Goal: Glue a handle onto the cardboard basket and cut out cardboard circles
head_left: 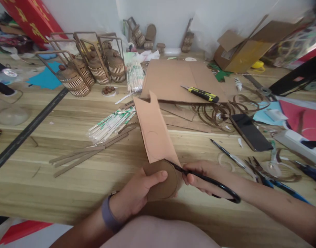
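Observation:
My left hand [145, 187] is closed on the round end of a piece of cardboard [158, 137], its thumb pressed on top and its fingers mostly hidden beneath. A curved line is drawn on that end, and a smaller circle outline shows farther up the strip. The strip's far end has a notch cut in it. In my right hand [209, 175] is a pair of black-handled scissors [220, 189], the blades lying at the cardboard beside the round part. How far apart the blades are, I cannot make out.
A utility knife [200, 93] lies on a large cardboard sheet [173, 74]. Bundled wrapped sticks [114, 124] and cardboard strips [88, 153] are to the left. Phone [251, 132], pen [230, 155] and pliers [261, 174] lie right. Small basket-like models [72, 81] stand at the back left.

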